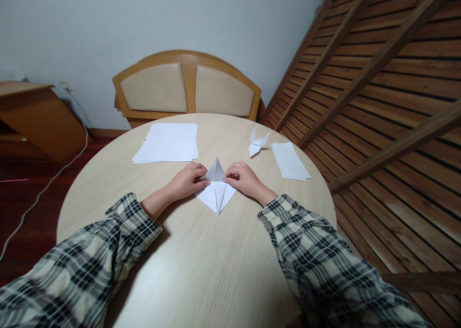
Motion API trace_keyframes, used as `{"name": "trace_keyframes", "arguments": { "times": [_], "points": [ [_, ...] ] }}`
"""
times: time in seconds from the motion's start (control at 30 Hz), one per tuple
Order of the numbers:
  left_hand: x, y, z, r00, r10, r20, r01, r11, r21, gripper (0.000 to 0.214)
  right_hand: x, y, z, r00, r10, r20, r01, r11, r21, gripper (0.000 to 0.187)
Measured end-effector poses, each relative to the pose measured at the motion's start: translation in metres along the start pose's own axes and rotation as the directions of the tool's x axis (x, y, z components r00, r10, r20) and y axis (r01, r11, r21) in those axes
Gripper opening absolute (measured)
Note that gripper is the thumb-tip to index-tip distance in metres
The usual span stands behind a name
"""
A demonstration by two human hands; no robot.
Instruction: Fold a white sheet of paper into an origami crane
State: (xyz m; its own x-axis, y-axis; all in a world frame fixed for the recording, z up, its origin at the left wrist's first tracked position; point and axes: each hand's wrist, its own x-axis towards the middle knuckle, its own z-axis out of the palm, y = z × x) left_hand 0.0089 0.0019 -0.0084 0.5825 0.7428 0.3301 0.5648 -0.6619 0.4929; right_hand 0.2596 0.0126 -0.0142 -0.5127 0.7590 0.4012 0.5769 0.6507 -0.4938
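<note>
A partly folded sheet of white origami paper [219, 196] lies on the round wooden table [187, 265], one point toward me and a raised grey-shaded flap at the far side. My left hand [189, 180] pinches its left edge between thumb and fingers. On the opposite edge, my right hand [245, 180] grips the paper the same way. Creases run down the middle of the near half. The fingertips hide parts of both side edges.
A stack of white paper [167, 143] rests at the table's back left. A folded paper crane [256, 145] and some white paper strips [291, 161] lie at the back right. Beyond the table stands a padded headboard [154, 90]; wooden slats [389, 126] lean at the right.
</note>
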Motion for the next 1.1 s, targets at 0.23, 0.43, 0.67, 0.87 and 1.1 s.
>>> {"name": "trace_keyframes", "arguments": {
  "times": [0.23,0.43,0.67,0.87,1.1],
  "points": [
    [0.0,-0.001,0.001,0.996,0.084,-0.033,-0.08,0.992,0.101,0.01,-0.003,-0.002,-0.002,0.998,-0.06,0.021,0.06,0.998,0.013,0.014],
    [0.002,0.004,-0.001,0.989,0.148,-0.007,-0.144,0.973,0.181,0.016,-0.003,-0.008,-0.003,0.993,-0.117,0.032,0.118,0.992,-0.034,0.023],
    [-0.002,0.006,-0.004,0.971,0.219,0.101,-0.233,0.957,0.172,0.044,-0.006,-0.009,-0.006,0.979,-0.152,0.137,0.159,0.986,-0.041,0.034],
    [-0.003,0.013,-0.011,0.98,0.161,0.116,-0.176,0.976,0.129,0.044,-0.008,-0.005,-0.009,0.971,-0.167,0.17,0.174,0.984,-0.024,0.041],
    [-0.001,0.024,-0.016,0.98,0.133,0.145,-0.154,0.977,0.145,0.033,-0.008,-0.01,-0.01,0.973,-0.176,0.15,0.183,0.982,-0.039,0.025]
  ]
}}
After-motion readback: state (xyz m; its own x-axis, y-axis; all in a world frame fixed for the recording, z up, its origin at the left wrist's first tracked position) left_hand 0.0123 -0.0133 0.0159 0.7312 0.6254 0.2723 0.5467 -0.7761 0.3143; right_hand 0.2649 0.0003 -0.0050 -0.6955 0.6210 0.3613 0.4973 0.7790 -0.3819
